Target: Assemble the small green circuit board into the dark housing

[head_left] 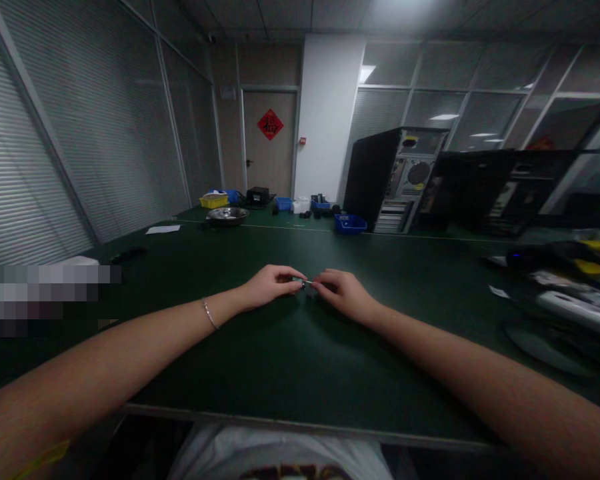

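Observation:
My left hand [271,287] is closed in a pinch, thumb against fingers, at the middle of the green tabletop [260,360]. Between the two hands shows a small, thin, light-coloured piece [307,284], too small for me to name. My right hand [344,292] pinches its right end with thumb and forefinger, while the left fingertips close on its other end. Both hands are held just above the table surface, with their fingertips almost meeting. Most of the piece is hidden by the fingers.
A blue bin [351,225] and black computer towers [375,177] stand at the back right. A metal bowl [227,215], yellow basket [214,200] and white paper [163,229] lie at the back left. Cables and a white device [580,312] clutter the right side.

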### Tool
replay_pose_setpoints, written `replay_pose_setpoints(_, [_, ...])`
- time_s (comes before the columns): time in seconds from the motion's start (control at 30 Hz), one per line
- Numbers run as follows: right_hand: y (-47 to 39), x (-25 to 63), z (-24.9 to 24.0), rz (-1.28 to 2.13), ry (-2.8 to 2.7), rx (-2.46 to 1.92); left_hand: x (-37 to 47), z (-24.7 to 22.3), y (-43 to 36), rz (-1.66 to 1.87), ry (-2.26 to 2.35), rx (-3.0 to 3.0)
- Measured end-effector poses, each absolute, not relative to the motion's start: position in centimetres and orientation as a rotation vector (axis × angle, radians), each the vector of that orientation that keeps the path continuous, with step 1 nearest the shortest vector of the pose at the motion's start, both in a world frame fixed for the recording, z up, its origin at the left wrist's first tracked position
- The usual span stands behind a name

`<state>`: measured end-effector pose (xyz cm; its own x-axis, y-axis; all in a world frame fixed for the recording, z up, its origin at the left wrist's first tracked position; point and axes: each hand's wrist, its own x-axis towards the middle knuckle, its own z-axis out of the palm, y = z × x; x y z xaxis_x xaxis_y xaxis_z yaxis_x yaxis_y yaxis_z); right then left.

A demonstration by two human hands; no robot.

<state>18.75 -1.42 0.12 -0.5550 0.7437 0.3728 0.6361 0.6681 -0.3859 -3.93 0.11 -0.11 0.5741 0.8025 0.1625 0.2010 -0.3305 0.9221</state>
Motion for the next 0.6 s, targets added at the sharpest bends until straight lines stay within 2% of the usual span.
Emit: replay_pose_setpoints(0.6, [-1.72,19.64,0.34,0.291,-2.395,-1.031,-3.38,0.00,0.00,0.743,0.821,1.906])
